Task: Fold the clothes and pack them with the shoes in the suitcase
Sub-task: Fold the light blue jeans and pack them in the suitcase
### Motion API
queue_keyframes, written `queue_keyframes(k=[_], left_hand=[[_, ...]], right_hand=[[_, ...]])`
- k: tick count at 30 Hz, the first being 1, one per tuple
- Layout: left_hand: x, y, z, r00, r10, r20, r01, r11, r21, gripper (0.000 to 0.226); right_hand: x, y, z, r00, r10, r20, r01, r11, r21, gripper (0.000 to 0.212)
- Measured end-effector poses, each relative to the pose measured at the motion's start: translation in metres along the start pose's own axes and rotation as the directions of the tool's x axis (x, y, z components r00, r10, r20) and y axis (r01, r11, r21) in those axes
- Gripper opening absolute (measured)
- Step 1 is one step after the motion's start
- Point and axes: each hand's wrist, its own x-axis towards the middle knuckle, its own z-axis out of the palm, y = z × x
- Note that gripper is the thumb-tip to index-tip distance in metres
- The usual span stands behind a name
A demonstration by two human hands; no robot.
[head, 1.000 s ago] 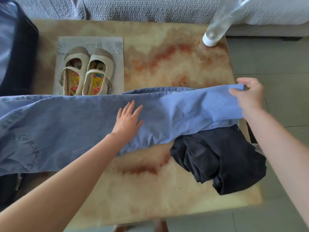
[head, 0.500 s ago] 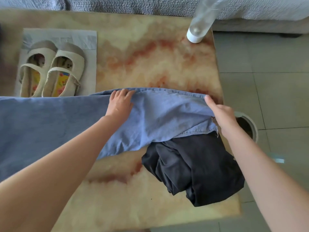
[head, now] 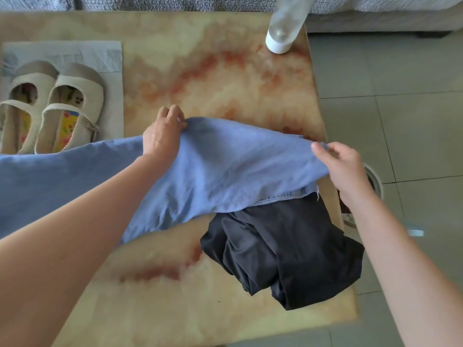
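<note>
While left hand [head: 161, 136] and right hand [head: 343, 166] pinch jeans [head: 225, 171], long axis left-right, hem rightward

Bright, soft daylight lies evenly over the scene, with only a faint shadow on the table [head: 175, 246] just below where the left hand [head: 162, 136] and right hand [head: 343, 166] pinch the jeans [head: 225, 166], fine detail slightly smeared, and floor [head: 413, 121] lines right of the grip bowing toward the edge
</note>
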Motion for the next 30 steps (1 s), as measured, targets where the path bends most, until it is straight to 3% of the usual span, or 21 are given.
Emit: queue_keyframes(k=[2, 4, 7, 10, 12, 15, 17, 20, 24, 27, 30], left_hand=[[0.008, 0.0, -0.006, 0.998, 0.049, 0.026, -0.05, 0.999, 0.022, 0.02], [0.015, -0.004, -0.006, 0.993, 0.086, 0.084, -0.09, 0.995, 0.052, 0.021], [0.015, -0.012, 0.003, 0.986, 0.111, 0.126, -0.13, 0.979, 0.154, 0.022], [0.006, -0.012, 0.019, 0.979, 0.147, 0.142, -0.173, 0.966, 0.191, 0.024], [0.003, -0.009, 0.024, 0.979, 0.156, 0.132, -0.172, 0.978, 0.117, 0.026], [0.004, -0.003, 0.023, 0.988, 0.125, 0.095, -0.121, 0.991, -0.054, 0.024], [0.006, 0.002, 0.022, 0.995, 0.083, 0.058, -0.074, 0.986, -0.149, 0.02], [0.005, 0.006, 0.021, 0.997, 0.079, 0.02, -0.073, 0.975, -0.211, 0.013], [0.006, 0.006, 0.019, 0.998, 0.06, -0.03, -0.066, 0.953, -0.295, 0.01], [0.008, 0.007, 0.026, 0.994, 0.105, -0.026, -0.108, 0.971, -0.212, 0.016], [0.004, 0.009, 0.038, 0.993, 0.117, 0.02, -0.116, 0.993, -0.005, 0.04]], right_hand=[[0.003, -0.005, -0.006, 0.999, 0.027, 0.019, -0.029, 0.996, 0.09, 0.016], [0.005, -0.006, -0.005, 0.993, 0.094, 0.072, -0.1, 0.992, 0.073, 0.006], [0.008, 0.015, 0.005, 0.993, 0.1, 0.055, -0.084, 0.967, -0.242, 0.014], [0.005, 0.026, 0.014, 0.991, 0.129, 0.045, -0.086, 0.842, -0.533, 0.016], [0.005, 0.024, 0.016, 0.986, 0.168, 0.009, -0.141, 0.853, -0.503, 0.017], [0.015, 0.021, 0.016, 0.956, 0.293, -0.029, -0.291, 0.925, -0.244, 0.04], [0.024, 0.022, 0.022, 0.944, 0.324, -0.057, -0.329, 0.928, -0.173, 0.043], [0.031, 0.019, 0.034, 0.96, 0.271, -0.075, -0.281, 0.936, -0.211, 0.038], [0.045, 0.016, 0.045, 0.97, 0.145, -0.198, -0.153, 0.988, -0.024, 0.013], [0.05, 0.022, 0.051, 0.966, 0.021, -0.257, -0.082, 0.97, -0.229, 0.007], [0.046, 0.028, 0.058, 0.971, 0.05, -0.234, -0.151, 0.886, -0.438, 0.017]])
